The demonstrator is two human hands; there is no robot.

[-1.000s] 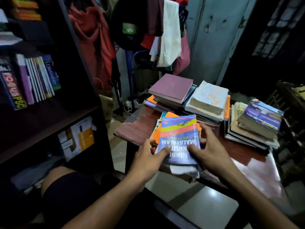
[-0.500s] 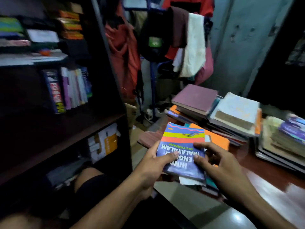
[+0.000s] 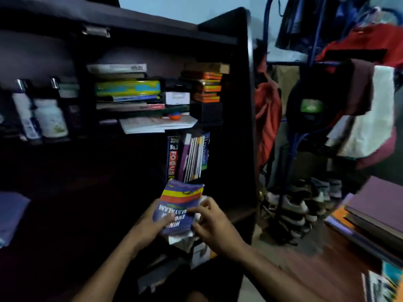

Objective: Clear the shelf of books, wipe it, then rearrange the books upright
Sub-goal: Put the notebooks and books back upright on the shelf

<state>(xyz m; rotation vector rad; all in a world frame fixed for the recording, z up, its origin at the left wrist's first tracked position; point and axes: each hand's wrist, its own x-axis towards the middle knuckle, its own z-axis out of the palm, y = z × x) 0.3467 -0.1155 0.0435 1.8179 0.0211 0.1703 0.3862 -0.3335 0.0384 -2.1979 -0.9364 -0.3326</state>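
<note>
A blue dictionary [image 3: 181, 201] with yellow and red stripes is held in front of the dark shelf [image 3: 109, 192], its title upside down. My left hand [image 3: 150, 225] grips its left lower edge with the thumb across the cover. My right hand [image 3: 213, 223] pinches its right edge and a thin white booklet under it. Just above, several books [image 3: 189, 158] stand upright at the right end of the shelf, among them one with a red "FOCUS" spine.
The upper shelf carries flat stacks of books [image 3: 128, 90], orange boxes [image 3: 207, 86] and white bottles [image 3: 50, 118]. The right side panel [image 3: 237, 127] of the bookcase stands beside a clothes rack [image 3: 349, 94] with shoes [image 3: 298, 205] below. Stacked books [image 3: 375, 212] lie on the table at right.
Both hands lifted the blue dictionary off the table stack and carried it left and up to the shelf. The view swung from the table to the bookcase.
</note>
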